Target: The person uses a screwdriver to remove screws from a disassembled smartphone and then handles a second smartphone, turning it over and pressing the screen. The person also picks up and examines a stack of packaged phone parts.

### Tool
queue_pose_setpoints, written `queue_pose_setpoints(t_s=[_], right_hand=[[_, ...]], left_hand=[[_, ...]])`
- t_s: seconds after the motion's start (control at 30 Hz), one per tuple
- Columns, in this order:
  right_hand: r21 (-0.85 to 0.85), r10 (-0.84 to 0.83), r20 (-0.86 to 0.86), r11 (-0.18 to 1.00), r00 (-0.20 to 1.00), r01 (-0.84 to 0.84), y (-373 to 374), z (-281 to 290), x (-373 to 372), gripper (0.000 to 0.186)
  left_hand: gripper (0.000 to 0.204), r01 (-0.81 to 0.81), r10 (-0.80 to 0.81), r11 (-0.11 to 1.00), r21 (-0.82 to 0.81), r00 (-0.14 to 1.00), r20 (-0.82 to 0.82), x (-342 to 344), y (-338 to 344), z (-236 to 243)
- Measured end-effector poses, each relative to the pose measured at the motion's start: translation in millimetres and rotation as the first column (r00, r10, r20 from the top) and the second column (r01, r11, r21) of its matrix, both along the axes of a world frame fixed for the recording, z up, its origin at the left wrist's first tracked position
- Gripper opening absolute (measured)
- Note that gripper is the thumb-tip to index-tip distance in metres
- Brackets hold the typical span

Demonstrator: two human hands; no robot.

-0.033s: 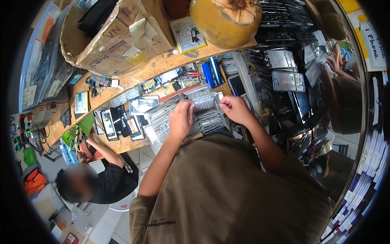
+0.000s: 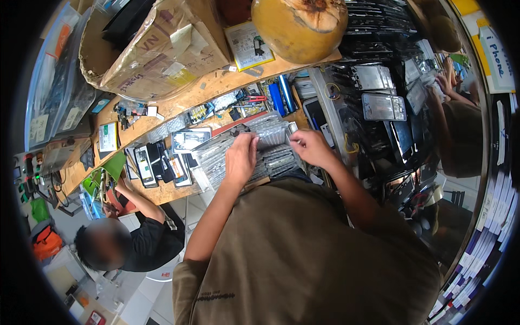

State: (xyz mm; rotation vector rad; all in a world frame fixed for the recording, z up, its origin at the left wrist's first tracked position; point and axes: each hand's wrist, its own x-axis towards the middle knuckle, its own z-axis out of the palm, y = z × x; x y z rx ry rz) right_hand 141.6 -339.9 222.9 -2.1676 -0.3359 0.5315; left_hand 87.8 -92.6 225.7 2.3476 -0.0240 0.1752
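Both of my hands are over a tray of closely packed, flat, silvery bubble-wrapped packets (image 2: 214, 165). A grey bubble-wrap packet (image 2: 272, 139) is raised on top of the rows. My left hand (image 2: 241, 158) pinches its left end, thumb and fingers pressed together. At its right end, the closed fingertips of my right hand (image 2: 314, 148) meet the wrap's edge. What lies inside the packet is hidden.
Phone parts (image 2: 144, 165) lie left of the tray. Beyond stand a worn cardboard box (image 2: 162, 49) and a large yellow-brown round object (image 2: 300, 32). Stacked dark phone frames (image 2: 384, 107) fill the right side. A seated person (image 2: 154, 238) works at left.
My right hand has moved slightly left and down, bringing its fingertips to the packet's right end. My left hand keeps its pinch in nearly the same place.
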Motion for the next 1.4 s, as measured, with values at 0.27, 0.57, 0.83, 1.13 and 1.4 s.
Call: queue_pose_setpoints(t_s=[0.27, 0.57, 0.83, 1.13, 1.4], right_hand=[[0.238, -0.239, 0.220, 0.953, 0.946, 0.185, 40, 10, 12, 0.022], [0.453, -0.329, 0.059, 0.850, 0.942, 0.269, 17, 11, 56, 0.017], [0.295, -0.172, -0.048, 0.939, 0.984, 0.179, 3, 18, 39, 0.016], [0.336, -0.048, 0.416, 0.936, 0.908, -0.104, -5, 33, -18, 0.015], [0.165, -0.006, 0.299, 0.985, 0.954, -0.045, 16, -9, 4, 0.018]], left_hand=[[0.016, -0.140, 0.143, 0.989, -0.040, 0.985, 0.101, 31, -1, 17], [0.019, -0.238, 0.224, 0.946, -0.220, 0.971, -0.088, 46, 5, 17], [0.019, -0.255, 0.244, 0.938, -0.237, 0.967, -0.073, 46, 6, 17], [0.011, -0.242, 0.223, 0.917, -0.316, 0.970, -0.096, 29, 8, 17], [0.012, -0.091, 0.113, 0.985, -0.143, 0.981, 0.157, -2, 5, 27]])
